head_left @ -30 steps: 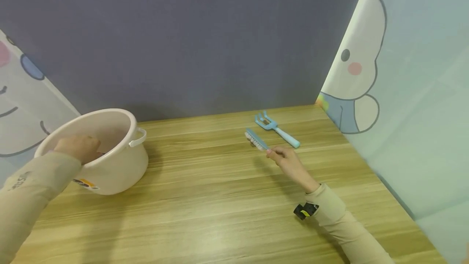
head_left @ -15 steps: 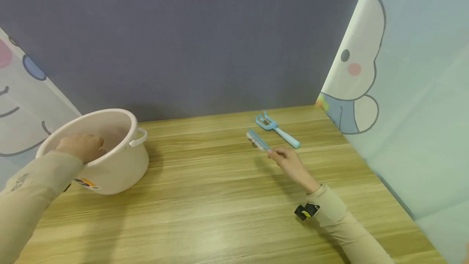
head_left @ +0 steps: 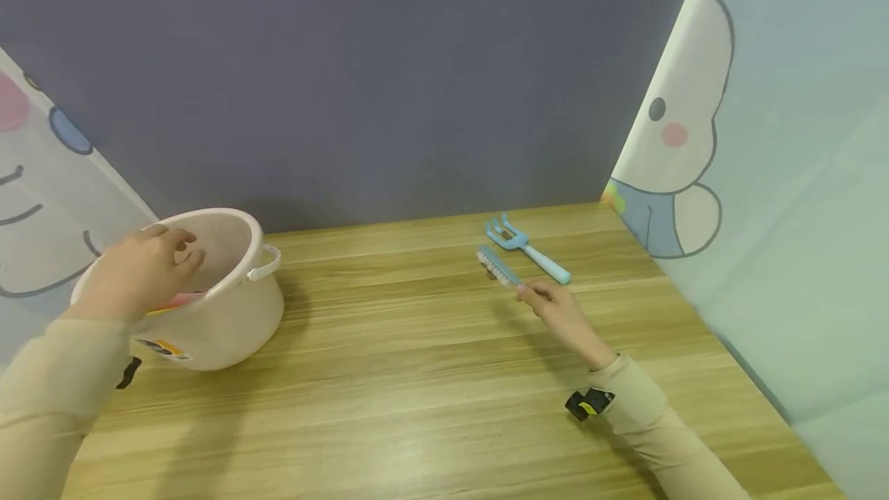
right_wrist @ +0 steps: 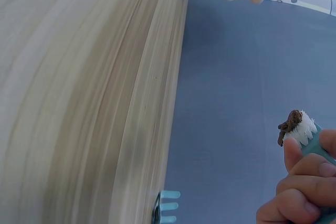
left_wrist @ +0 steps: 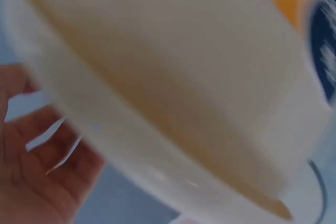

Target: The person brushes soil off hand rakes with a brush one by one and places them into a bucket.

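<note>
My left hand (head_left: 142, 268) is raised over the near rim of a pale plastic bucket (head_left: 229, 322). Its fingers are relaxed, and nothing shows between them. In the left wrist view the fingers (left_wrist: 55, 142) spread beside the bucket's blurred rim. Inside the bucket, something pink (head_left: 182, 299) is partly visible under my hand. On the right, my right hand (head_left: 559, 315) grips a blue-green brush (head_left: 498, 267) by its handle, held above the table. A brown clump (right_wrist: 292, 123) clings to the brush's white bristles, as the right wrist view shows.
A light-blue toy hand rake (head_left: 528, 245) lies on the wood-grain table (head_left: 389, 361) just beyond the brush. A dark panel (head_left: 389, 83) stands along the back edge. Printed cartoon sheets (head_left: 785, 176) hang at both sides.
My left hand has come up from inside the bucket, and its fingers have loosened. The right hand keeps hold of the brush and has barely shifted.
</note>
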{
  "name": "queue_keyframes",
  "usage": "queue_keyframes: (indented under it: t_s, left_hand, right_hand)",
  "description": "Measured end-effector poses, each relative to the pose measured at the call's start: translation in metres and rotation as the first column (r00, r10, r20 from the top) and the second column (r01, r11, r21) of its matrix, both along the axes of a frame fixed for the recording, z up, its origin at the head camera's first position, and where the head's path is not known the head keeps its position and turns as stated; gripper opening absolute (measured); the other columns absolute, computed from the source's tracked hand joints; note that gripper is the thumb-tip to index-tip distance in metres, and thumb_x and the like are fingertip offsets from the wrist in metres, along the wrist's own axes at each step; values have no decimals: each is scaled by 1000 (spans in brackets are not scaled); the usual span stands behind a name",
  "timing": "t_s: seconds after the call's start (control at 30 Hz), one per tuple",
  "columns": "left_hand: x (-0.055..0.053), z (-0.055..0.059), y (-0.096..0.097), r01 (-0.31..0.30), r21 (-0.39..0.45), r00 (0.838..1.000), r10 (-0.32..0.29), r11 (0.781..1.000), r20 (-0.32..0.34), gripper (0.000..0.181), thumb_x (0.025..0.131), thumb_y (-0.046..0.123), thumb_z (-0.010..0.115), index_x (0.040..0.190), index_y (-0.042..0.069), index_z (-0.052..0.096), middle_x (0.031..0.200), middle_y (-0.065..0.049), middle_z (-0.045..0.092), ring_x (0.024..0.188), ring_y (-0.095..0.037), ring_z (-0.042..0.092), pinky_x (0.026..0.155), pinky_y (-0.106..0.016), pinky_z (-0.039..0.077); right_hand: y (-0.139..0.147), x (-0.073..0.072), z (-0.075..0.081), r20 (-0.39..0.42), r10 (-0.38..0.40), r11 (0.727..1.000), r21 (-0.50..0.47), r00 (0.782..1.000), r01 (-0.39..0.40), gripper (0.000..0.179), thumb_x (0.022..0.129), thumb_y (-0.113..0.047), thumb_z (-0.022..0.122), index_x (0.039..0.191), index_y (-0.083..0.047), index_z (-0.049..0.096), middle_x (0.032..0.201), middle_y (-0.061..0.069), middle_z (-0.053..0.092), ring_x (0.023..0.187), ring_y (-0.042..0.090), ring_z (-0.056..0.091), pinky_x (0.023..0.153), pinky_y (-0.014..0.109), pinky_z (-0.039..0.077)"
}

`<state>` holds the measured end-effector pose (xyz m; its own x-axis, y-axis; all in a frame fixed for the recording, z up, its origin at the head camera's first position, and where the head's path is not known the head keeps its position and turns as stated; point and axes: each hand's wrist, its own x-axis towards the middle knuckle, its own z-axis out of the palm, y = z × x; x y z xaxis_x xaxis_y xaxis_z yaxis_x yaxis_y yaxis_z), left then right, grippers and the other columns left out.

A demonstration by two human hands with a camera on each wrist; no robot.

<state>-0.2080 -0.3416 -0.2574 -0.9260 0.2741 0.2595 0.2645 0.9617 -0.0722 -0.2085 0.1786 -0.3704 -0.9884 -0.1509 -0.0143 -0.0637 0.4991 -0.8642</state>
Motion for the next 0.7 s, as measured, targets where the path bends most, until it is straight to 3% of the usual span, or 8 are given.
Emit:
queue_keyframes:
  t_s: [0.07,0.13,0.2,0.3,0.37,0.53,0.63,0.7]
  left_hand:
    - [8,3,17,-79,225,992,100,971,-82,30,87,19,49,104,-4,59,100,-25,59,86,-45,53,72,-55,40]
    - [14,2,34,-3,308,969,79,951,-235,27,85,15,52,102,-5,60,97,-25,59,85,-45,53,71,-53,39]
    - [18,-3,51,109,338,921,33,935,-389,24,80,10,57,98,-6,62,92,-24,60,82,-43,54,70,-50,40]
    - [20,-12,78,224,348,874,-29,910,-485,22,76,5,61,95,-6,63,89,-20,61,80,-39,57,67,-47,43]
    - [19,-18,96,249,378,888,-55,892,-456,21,76,4,61,95,-4,63,90,-18,62,81,-36,58,67,-47,44]
    - [8,-35,141,188,476,973,-96,859,-212,21,82,7,60,102,0,63,98,-14,63,89,-32,60,75,-46,47]
    - [-4,-48,170,149,516,989,-136,843,-63,24,85,12,59,107,3,62,103,-13,64,94,-30,59,79,-45,48]
    - [-12,-57,190,127,553,985,-170,823,27,26,86,15,58,110,5,61,107,-11,63,97,-28,59,81,-43,48]
  right_hand:
    - [4,0,0,-10,-6,1000,5,1000,6,40,95,-34,46,105,1,62,60,0,36,49,10,28,45,24,28]
    - [9,-1,1,-16,-12,1000,10,1000,13,40,95,-34,46,106,2,62,59,-1,35,48,10,27,45,24,28]
    - [14,0,1,-19,-24,1000,19,1000,24,40,96,-33,45,107,1,62,57,-1,34,47,10,26,43,23,27]
    - [22,0,1,-27,-37,998,43,999,39,40,96,-33,45,109,1,62,62,2,42,51,11,30,47,23,30]
    - [28,1,1,-26,-54,997,62,998,55,42,96,-34,44,109,1,62,66,4,43,55,12,32,51,25,32]
    - [42,2,1,-19,-94,993,74,995,95,46,96,-38,44,107,2,62,63,2,37,53,11,31,49,26,31]
    - [52,5,1,-16,-92,993,72,996,93,48,96,-40,42,108,4,60,60,0,34,50,10,29,48,26,31]
    - [59,7,1,-17,-100,991,82,995,101,51,96,-42,41,109,4,59,59,0,33,50,10,29,47,27,31]
